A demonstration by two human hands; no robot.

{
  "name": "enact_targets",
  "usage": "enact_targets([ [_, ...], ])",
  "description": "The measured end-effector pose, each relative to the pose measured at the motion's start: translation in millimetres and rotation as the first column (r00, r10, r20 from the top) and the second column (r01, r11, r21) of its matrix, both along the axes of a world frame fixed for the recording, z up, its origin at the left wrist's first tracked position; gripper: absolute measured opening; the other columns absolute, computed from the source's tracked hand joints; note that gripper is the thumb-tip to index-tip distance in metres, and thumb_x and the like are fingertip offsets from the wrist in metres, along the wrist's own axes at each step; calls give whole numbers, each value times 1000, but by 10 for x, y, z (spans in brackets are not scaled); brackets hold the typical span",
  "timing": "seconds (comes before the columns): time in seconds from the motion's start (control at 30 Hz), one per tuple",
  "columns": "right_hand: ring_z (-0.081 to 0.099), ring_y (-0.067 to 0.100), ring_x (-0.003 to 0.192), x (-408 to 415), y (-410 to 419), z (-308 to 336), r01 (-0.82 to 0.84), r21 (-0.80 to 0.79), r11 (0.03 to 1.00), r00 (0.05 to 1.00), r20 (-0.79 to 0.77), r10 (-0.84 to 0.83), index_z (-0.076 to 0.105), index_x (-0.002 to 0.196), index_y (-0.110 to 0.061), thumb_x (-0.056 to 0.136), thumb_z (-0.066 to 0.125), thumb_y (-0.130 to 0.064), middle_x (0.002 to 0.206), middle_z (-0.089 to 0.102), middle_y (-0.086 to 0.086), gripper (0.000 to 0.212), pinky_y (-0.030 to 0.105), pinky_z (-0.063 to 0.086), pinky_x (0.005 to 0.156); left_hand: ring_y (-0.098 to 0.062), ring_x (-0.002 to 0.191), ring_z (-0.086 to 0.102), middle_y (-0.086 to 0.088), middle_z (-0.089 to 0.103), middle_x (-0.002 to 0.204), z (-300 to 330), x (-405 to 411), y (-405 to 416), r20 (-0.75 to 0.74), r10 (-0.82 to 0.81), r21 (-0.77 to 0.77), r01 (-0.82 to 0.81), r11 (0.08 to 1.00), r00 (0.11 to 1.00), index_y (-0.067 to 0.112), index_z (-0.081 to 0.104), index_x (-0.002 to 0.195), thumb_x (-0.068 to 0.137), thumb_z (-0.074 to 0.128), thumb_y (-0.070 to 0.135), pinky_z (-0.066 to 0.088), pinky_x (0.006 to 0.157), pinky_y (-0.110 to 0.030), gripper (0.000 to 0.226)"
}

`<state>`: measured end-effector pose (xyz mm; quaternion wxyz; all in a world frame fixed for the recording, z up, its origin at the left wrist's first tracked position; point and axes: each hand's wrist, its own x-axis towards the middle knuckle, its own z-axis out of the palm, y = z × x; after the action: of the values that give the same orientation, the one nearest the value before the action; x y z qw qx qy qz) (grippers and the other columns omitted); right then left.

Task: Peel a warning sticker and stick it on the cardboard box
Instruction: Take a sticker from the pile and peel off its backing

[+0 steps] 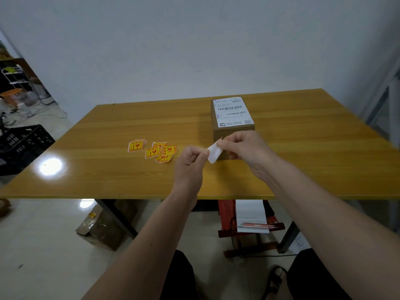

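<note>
Head view. Both hands are raised over the desk (108, 169), just in front of the cardboard box (232, 118). The left hand (190, 159) has its fingers curled and pinches the lower left edge of a small white piece (214, 153), which looks like a warning sticker seen from its pale back. The right hand (240, 146) pinches the upper right corner of the same piece between thumb and fingertips. The piece hangs tilted between the 2 hands, above the desk, not touching the box as far as I can tell.

The box stands right of centre on the yellow wood desk, with a white shipping label (232, 111) carrying barcodes on its top face.

To the left of the hands, loose yellow-and-red warning stickers (161, 151) lie flat on the desk, partly overlapping, with 1 more (136, 146) set slightly apart on the far left.

Under the desk, a red stool (251, 226) carries a white pad and a pen. A black crate (23, 144) sits on the floor at far left.
</note>
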<state>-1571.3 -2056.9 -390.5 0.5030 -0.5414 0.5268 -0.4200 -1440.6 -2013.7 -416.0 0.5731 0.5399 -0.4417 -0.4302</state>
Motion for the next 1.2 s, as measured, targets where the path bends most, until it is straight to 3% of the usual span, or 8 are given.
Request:
enact_targets([
  [0.13,58,18,75,-6,-8,-30,7,-35,999,999,34,-6,65,71,-10,81,70,-9,85,66,7,12,35,53,79,-14,85,55,-2,63,86,-13,47,13,-68,-56,55,59,997,996,21,61,71,89,59,16,44,82,-29,19],
  [0.23,55,22,80,-14,2,-68,8,-64,998,1000,31,-6,64,72,-8,82,68,-8,84,62,12,11,39,53,80,-17,100,60,-2,67,100,-17,90,32,-275,-161,136,204,970,948,20,66,86,86,63,12,47,94,-33,8],
  [0.3,57,21,80,-26,5,-103,39,-81,996,999,26,-37,65,79,-2,83,67,-7,84,63,12,7,40,54,82,-15,104,60,1,68,105,-25,154,38,-329,-203,141,261,955,922,20,66,97,82,64,6,46,98,-34,21],
  [0.43,60,13,78,-60,19,-107,124,-172,977,990,-52,-134,63,75,-8,84,65,-8,83,66,5,9,24,50,70,-8,104,61,3,69,111,49,209,13,-139,-189,175,212,962,972,22,68,105,77,71,12,46,90,-29,30],
  [0.63,56,16,72,13,131,-123,-14,-299,954,984,-171,-39,67,77,-4,83,69,-15,84,69,17,13,35,51,71,15,66,61,11,71,80,192,70,-110,162,-131,99,116,988,978,20,75,88,79,72,25,43,63,-9,11],
  [0.83,50,9,67,-56,130,-154,-66,-271,960,972,-237,0,63,75,-11,86,65,-16,73,60,-1,12,20,41,62,-1,63,56,9,65,65,126,-2,-171,174,-110,120,89,989,979,21,71,73,84,66,18,43,63,-15,13],
  [0.93,51,13,69,-63,120,-172,-89,-249,964,967,-252,24,59,74,-14,88,61,-15,75,59,2,15,30,44,68,2,53,54,13,62,56,93,-51,-163,135,-86,137,68,988,987,17,72,76,86,65,17,41,53,-11,12],
  [1.2,52,20,74,-55,136,-198,1,-261,965,991,-126,-35,56,77,-10,90,56,-12,78,59,10,13,43,48,73,6,57,60,7,66,69,120,-114,-137,19,-34,163,30,986,999,17,69,77,89,61,19,46,61,-14,14],
])
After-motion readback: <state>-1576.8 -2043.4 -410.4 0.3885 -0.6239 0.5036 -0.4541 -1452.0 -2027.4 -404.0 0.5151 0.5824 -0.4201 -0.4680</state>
